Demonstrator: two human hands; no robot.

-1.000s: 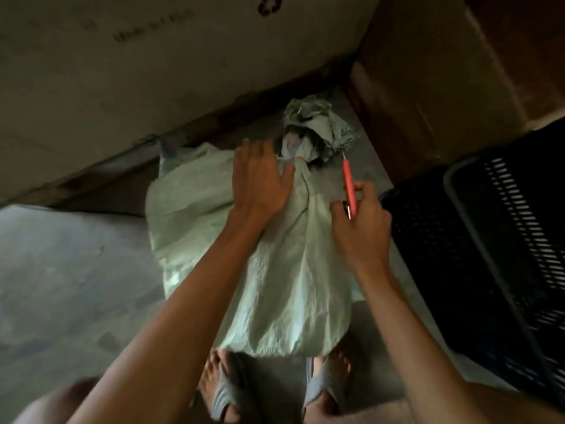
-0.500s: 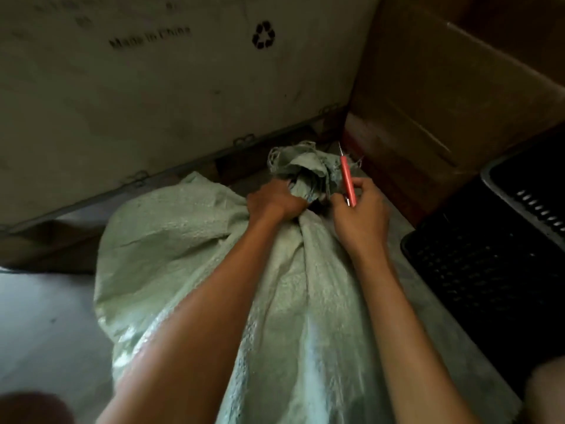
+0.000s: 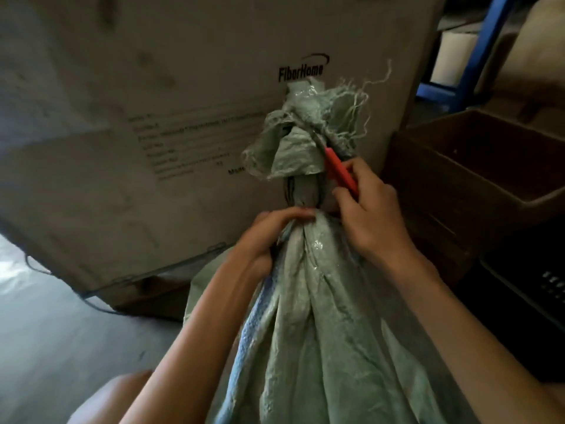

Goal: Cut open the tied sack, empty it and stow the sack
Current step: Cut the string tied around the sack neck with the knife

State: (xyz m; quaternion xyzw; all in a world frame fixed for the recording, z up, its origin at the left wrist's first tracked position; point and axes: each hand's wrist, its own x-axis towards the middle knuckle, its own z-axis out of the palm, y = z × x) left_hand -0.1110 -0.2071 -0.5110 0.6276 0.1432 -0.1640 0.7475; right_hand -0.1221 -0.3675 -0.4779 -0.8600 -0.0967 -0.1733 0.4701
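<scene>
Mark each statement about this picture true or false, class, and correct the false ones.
1. The left hand grips the sack just below its tie. True.
2. The right hand holds a blue cutter. False: the cutter is red.
3. The sack is already cut open. False: its neck is bound shut, with the top bunched above the tie.
4. A cardboard box printed FiberHome stands behind the sack. True.
</scene>
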